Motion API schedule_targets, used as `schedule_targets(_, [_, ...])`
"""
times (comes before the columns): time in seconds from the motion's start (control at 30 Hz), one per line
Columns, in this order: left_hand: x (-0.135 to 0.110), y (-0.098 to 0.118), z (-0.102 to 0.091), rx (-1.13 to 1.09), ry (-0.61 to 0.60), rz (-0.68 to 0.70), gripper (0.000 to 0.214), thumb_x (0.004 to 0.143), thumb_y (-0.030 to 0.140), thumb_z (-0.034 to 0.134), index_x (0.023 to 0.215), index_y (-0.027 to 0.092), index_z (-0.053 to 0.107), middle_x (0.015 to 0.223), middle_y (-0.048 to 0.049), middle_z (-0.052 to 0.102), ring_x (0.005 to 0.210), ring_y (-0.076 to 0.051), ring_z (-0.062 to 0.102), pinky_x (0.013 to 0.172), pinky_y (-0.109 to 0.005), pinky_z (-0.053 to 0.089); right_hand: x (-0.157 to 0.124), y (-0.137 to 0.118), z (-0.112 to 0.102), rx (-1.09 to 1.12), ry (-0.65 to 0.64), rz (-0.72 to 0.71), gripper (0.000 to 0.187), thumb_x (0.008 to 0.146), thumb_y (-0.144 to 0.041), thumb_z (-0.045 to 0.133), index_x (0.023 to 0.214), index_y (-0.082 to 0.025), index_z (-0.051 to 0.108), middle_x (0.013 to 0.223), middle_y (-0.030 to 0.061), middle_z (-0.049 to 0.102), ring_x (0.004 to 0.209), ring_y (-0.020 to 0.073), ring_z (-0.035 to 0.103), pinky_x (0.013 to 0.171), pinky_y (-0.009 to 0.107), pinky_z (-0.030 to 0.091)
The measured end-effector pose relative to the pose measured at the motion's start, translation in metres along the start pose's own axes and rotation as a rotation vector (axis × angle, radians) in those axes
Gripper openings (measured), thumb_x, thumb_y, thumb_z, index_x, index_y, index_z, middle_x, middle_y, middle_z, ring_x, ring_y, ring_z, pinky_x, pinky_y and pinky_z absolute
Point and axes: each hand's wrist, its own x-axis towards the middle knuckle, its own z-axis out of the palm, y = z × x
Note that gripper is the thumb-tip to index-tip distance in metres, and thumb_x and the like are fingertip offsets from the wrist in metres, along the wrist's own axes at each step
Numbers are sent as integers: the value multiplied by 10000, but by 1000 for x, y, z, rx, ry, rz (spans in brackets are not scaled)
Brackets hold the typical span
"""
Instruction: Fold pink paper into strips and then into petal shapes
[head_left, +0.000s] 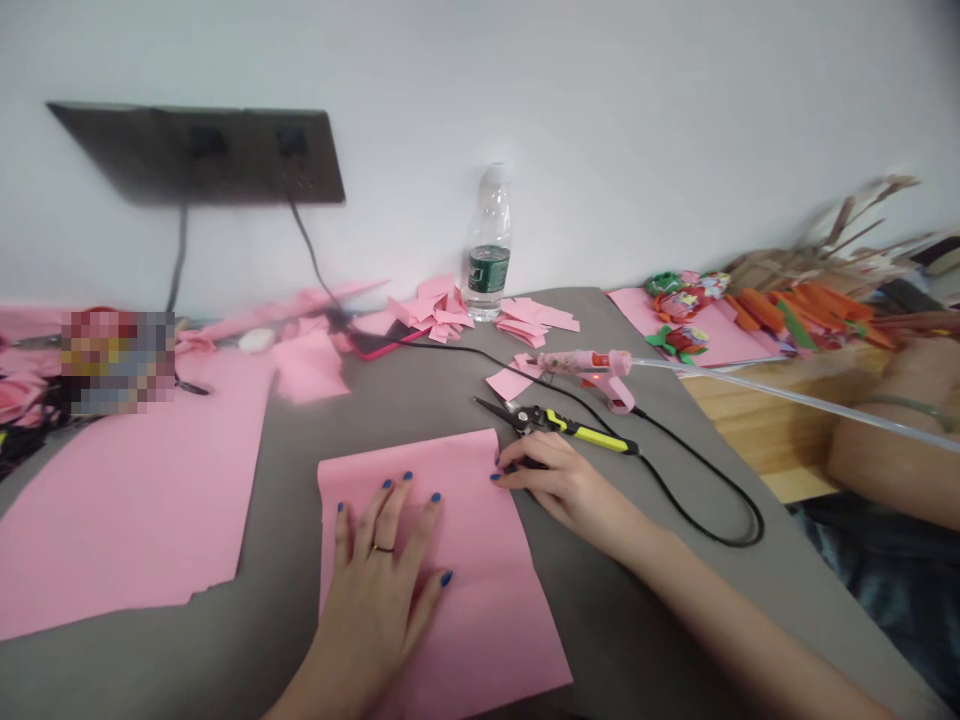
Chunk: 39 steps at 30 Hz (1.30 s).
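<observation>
My left hand lies flat on a pink paper sheet, fingers spread, with a ring on one finger. My right hand rests at that sheet's right edge, its fingertips on the paper. Just above those fingers lie metal snips with yellow-and-black handles, and the fingers come close to them. Whether the right thumb pinches the paper is hidden. Beyond the snips stands a pink hot glue gun with a black cord looping past my right hand.
A larger pink sheet lies on the grey table cover, with pink paper scraps and a plastic water bottle behind. Paper flowers sit at the far right. Another person's arm with a bangle enters at right.
</observation>
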Motion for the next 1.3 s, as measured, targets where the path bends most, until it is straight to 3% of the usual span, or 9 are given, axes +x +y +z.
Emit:
schedule_targets(0.6, [0,1,-3,-1,22,6,478,952,212,492,1428,199,524,1461,-204,455,1350,-362,412,1067,-642,349,0,0,-1,16,-4,-7,374,956,-14,442,964,-239,740,1028,88,699,900,211,624,793,384,486])
schedule_targets(0.97, [-1,9,-7,16,-88,-39,546,955,270,538,1489,203,451,1538,-212,426,1417,-391,351,1021,-710,390,0,0,1,28,35,-26,356,938,-33,464,931,-261,738,1012,89,711,900,233,656,758,390,508])
schedule_targets(1.3, [-3,13,-7,31,-89,-57,556,941,293,575,1479,206,462,1537,-204,431,1403,-399,368,1010,-696,424,-1,2,1,8,28,-60,355,928,-20,470,954,-240,747,1023,93,708,900,216,666,760,363,516])
